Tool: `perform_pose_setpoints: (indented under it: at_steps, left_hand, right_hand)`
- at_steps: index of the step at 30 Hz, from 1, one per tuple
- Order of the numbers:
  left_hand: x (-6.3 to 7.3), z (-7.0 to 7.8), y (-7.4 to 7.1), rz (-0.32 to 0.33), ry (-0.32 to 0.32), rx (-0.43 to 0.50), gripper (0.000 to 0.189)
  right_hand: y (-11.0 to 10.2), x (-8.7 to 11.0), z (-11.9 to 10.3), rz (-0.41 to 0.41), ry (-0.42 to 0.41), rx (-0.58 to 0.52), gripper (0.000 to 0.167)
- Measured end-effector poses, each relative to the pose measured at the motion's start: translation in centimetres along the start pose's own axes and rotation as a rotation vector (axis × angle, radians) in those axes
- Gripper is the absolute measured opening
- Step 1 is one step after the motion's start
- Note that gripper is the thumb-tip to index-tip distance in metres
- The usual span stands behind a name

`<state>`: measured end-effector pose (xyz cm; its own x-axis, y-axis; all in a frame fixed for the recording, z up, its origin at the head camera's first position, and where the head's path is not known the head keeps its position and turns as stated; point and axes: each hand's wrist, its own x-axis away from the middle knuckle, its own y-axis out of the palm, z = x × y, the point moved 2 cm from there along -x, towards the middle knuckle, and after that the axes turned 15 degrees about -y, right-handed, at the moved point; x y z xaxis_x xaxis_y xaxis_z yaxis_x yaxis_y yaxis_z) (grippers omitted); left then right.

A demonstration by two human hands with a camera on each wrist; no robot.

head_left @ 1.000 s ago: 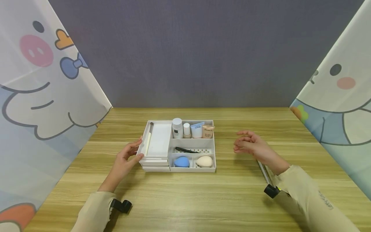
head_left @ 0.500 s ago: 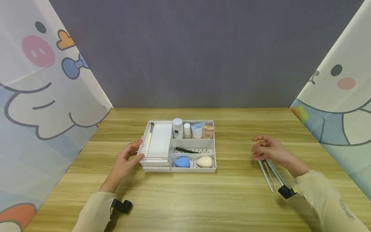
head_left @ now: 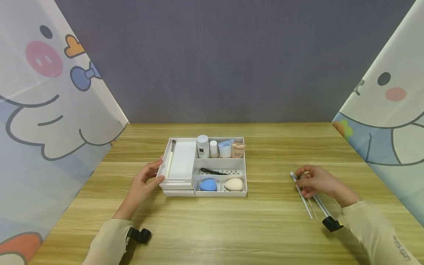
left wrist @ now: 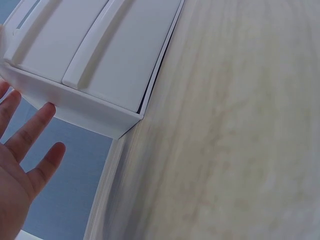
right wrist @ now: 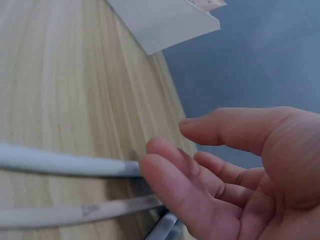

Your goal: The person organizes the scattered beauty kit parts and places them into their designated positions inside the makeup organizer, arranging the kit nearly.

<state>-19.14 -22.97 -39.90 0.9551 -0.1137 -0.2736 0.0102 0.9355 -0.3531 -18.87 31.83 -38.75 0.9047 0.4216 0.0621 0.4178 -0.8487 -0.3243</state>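
A white makeup organizer (head_left: 218, 194) stands at the middle of the table. My left hand (head_left: 145, 183) rests against its left side, thumb at the front corner; in the left wrist view the fingers (left wrist: 36, 131) are fairly straight and spread against the side wall. A makeup brush (head_left: 170, 159) with a cream handle lies in its top left tray. To the right, my right hand (head_left: 316, 183) is over several thin makeup brushes (head_left: 305, 201) on the table. The right wrist view shows thumb and fingers apart, fingertips close to the ends of a white brush (right wrist: 65, 161) and a beige brush (right wrist: 75, 212).
The organizer holds a white bottle (head_left: 203, 148), a smaller white-capped bottle (head_left: 213, 148), a blue tube (head_left: 225, 149), a beige BB tube (head_left: 237, 150), a black pencil (head_left: 212, 171), a blue sponge (head_left: 208, 185) and a cream sponge (head_left: 233, 184). A grey panel (head_left: 212, 62) stands behind.
My right hand has moved right and then lower toward the brushes, which show more beneath it. The left hand stays at the organizer.
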Motion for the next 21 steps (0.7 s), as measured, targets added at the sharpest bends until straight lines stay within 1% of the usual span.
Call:
perform_pose_setpoints:
  at_steps: [8, 17, 21]
  left_hand:
    - [0.0, -0.1, 0.0, 0.002, 0.014, 0.004, 0.045]
    - [0.1, -0.1, 0.1, -0.001, 0.011, 0.011, 0.045]
    - [0.0, 0.0, 0.0, -0.002, 0.012, 0.017, 0.045]
  right_hand:
    - [0.2, 0.5, 0.4, 0.014, 0.082, 0.1, 0.044]
    - [1.2, 0.5, 0.2, 0.011, 0.1, 0.26, 0.046]
    - [1.6, 0.5, -0.2, 0.023, 0.105, 0.299, 0.046]
